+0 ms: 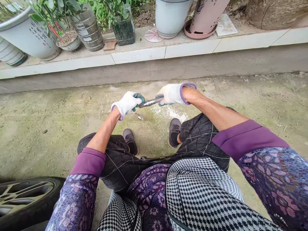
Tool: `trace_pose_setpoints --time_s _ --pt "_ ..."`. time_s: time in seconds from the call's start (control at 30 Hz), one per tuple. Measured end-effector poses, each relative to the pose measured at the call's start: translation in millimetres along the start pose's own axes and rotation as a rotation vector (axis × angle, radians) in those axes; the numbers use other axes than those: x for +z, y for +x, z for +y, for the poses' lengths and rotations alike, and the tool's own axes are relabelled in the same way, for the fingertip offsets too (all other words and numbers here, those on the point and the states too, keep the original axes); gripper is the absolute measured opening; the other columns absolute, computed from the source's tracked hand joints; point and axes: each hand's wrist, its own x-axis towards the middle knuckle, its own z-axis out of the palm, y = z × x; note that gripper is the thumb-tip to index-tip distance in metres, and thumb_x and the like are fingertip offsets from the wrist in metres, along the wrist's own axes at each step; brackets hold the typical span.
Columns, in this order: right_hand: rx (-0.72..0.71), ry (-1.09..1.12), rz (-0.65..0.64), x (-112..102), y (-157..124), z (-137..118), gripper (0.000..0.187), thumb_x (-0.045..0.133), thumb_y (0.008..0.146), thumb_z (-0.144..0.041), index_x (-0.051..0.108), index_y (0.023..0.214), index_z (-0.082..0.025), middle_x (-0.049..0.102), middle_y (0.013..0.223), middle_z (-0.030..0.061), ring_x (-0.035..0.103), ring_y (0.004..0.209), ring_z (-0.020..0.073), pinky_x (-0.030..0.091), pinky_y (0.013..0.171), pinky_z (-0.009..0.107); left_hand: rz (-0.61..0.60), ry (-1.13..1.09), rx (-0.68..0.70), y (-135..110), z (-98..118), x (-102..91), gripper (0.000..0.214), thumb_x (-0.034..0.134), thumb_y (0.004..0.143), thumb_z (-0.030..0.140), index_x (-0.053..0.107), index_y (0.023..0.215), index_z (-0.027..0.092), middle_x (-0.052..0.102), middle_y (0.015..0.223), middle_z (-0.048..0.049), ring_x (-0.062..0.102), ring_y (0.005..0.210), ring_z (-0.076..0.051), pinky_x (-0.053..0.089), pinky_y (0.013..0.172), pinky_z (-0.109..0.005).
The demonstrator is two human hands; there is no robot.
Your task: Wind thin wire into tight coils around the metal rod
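Fingers (138, 96), gloved: left hand (127, 103) grasping one end of rod (150, 102), right hand (172, 94) the other; silvery middle exposed. White powder (176, 114) on ground (60, 118).

The green-stained concrete floor (60, 117) carries scattered white powder (177, 114) beside the right grey shoe (175, 126). On the tile-edged ledge (138, 57) sit a pink saucer (199, 36), a flat pale tile (226, 26) and a dark square planter (124, 32).

A pink pot (206, 17) stands beside a pale pot (171, 17) on the tiled ledge (139, 56) — wheel (25, 201) at lower left.
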Motion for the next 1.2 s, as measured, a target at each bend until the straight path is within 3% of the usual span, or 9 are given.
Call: trace_pose_setpoints --time_s 0.17,0.3,0.57,0.7,0.83,1.0,1.2 --pt "-0.007 -0.003 0.091 -2 3 4 0.01 0.071 0.079 -0.024 0.076 0.087 -0.02 0.058 0.058 -0.0016 0.05 0.055 0.0133 0.033 0.054 0.031 0.102 0.02 0.026 -2 7 2.9 0.015 0.06 0.073 0.005 0.071 0.073 0.015 0.059 0.056 0.0028 0.047 0.045 -0.007 0.041 0.041 -0.02" --pt "0.014 0.203 0.201 -11 2 9 0.028 0.075 0.079 -0.034 0.079 0.104 -0.021 0.054 0.057 -0.0029 0.047 0.052 0.0117 0.032 0.05 0.029 0.166 -0.119 0.076 -7 15 2.0 0.009 0.064 0.076 0.009 0.07 0.076 0.014 0.056 0.053 0.0031 0.048 0.045 -0.006 0.041 0.041 -0.019" --pt "0.059 0.5 0.258 -11 -4 -2 0.038 0.08 0.079 -0.037 0.075 0.11 -0.017 0.055 0.06 -0.0028 0.045 0.046 0.0082 0.035 0.04 0.025 0.144 -0.221 0.144 -6 12 -3.7 0.012 0.068 0.08 0.017 0.074 0.089 0.011 0.069 0.066 -0.0029 0.055 0.048 -0.006 0.043 0.042 -0.018" --pt "0.046 0.64 0.273 -9 -3 -2 0.043 0.082 0.079 -0.038 0.073 0.114 -0.014 0.052 0.058 -0.0036 0.042 0.044 0.007 0.037 0.038 0.024 0.134 -0.254 0.156 -3 10 -6.0 0.013 0.067 0.081 0.016 0.073 0.09 0.01 0.068 0.064 -0.0022 0.052 0.045 -0.006 0.044 0.043 -0.018" --pt "-0.021 0.797 0.198 -10 -7 1 0.052 0.086 0.078 -0.044 0.072 0.117 -0.014 0.051 0.057 -0.0048 0.038 0.042 0.0059 0.035 0.034 0.022 0.128 -0.256 0.166 -1 9 -6.6 0.012 0.066 0.082 0.016 0.073 0.089 0.01 0.066 0.062 -0.0008 0.051 0.044 -0.005 0.043 0.043 -0.017" --pt "-0.107 0.891 0.034 -11 -16 7 0.047 0.086 0.078 -0.039 0.072 0.116 -0.016 0.051 0.06 -0.0056 0.038 0.043 0.0051 0.033 0.033 0.02 0.081 -0.204 0.177 -2 9 -4.8 0.011 0.066 0.083 0.014 0.073 0.09 0.009 0.066 0.063 -0.0017 0.052 0.046 -0.006 0.044 0.045 -0.018" --pt "-0.133 0.601 -0.211 -16 -21 15 0.045 0.084 0.076 -0.041 0.076 0.112 -0.016 0.052 0.06 -0.0056 0.041 0.043 0.0062 0.034 0.035 0.02 -0.094 0.013 0.243 -2 2 -7.9 0.018 0.067 0.073 0.014 0.077 0.087 0.01 0.07 0.069 -0.0023 0.06 0.057 -0.009 0.048 0.056 -0.02"
